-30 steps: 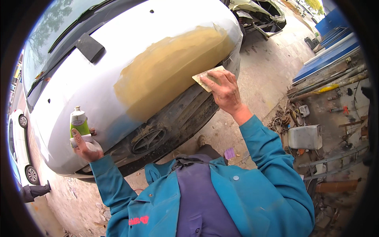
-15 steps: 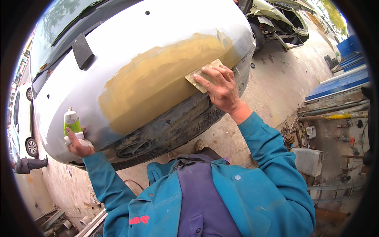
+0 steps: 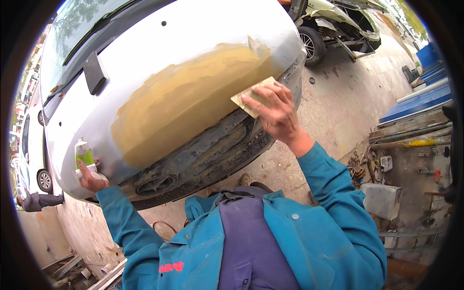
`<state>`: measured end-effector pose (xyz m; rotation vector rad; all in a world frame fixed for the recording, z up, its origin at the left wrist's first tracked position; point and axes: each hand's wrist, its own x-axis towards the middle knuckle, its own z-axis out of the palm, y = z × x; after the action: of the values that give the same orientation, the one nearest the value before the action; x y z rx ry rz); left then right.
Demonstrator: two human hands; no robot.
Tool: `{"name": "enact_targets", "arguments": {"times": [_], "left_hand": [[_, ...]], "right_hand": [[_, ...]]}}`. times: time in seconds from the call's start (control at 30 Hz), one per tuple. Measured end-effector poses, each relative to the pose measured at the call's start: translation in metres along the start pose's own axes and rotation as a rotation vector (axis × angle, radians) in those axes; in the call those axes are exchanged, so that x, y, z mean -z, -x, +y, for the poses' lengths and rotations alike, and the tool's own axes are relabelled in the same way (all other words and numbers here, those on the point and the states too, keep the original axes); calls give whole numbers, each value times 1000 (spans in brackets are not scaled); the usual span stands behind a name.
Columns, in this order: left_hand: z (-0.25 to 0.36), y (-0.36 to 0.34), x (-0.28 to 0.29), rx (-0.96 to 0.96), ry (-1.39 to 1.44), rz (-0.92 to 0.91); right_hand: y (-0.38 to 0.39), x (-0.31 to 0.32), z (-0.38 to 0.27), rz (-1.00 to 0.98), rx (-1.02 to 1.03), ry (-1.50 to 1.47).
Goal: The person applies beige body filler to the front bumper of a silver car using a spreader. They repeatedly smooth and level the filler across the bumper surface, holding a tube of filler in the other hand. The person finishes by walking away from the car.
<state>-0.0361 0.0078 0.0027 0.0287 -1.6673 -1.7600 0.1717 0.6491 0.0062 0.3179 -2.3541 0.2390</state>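
Note:
My right hand (image 3: 278, 111) grips a flat, pale putty spreader (image 3: 245, 100), fingers laid across its face. The spreader is over the front edge of a silver-white car hood (image 3: 212, 24), at the lower right border of a broad tan patch of body filler (image 3: 183, 89); whether it touches the hood I cannot tell. At the hood's left front corner, my left hand (image 3: 92, 180) is closed round a bottle (image 3: 83, 151) with a green and white label and pale cap. The bottle stands upright in the hand, its lower part partly hidden by the fingers.
A black block (image 3: 94, 72) rests on the hood near the windshield. The dark, stripped car front (image 3: 193, 162) lies below the filler. Behind stands a wrecked car (image 3: 333, 29). Blue panels (image 3: 415, 104), pipes and a pale plastic container (image 3: 382, 200) are at right. A person (image 3: 41, 200) stands far left.
The spreader has moved slightly down and right, off the filler to the hood's front edge. My left hand still holds the bottle. The whole view has shifted a little.

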Motion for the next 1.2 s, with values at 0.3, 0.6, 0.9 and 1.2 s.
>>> {"name": "enact_targets", "arguments": {"times": [0.3, 0.6, 0.9, 1.2], "left_hand": [[-5, -3, 7, -7, -22, -17], [-4, -2, 6, 4, -26, 20], [-3, -5, 7, 11, -23, -9], [-6, -5, 11, 9, -44, -1]], "right_hand": [[-19, -22, 35, 49, 53, 18], [35, -3, 27, -49, 14, -7], [-17, -10, 68, 68, 56, 61], [28, -13, 49, 27, -12, -8]]}}
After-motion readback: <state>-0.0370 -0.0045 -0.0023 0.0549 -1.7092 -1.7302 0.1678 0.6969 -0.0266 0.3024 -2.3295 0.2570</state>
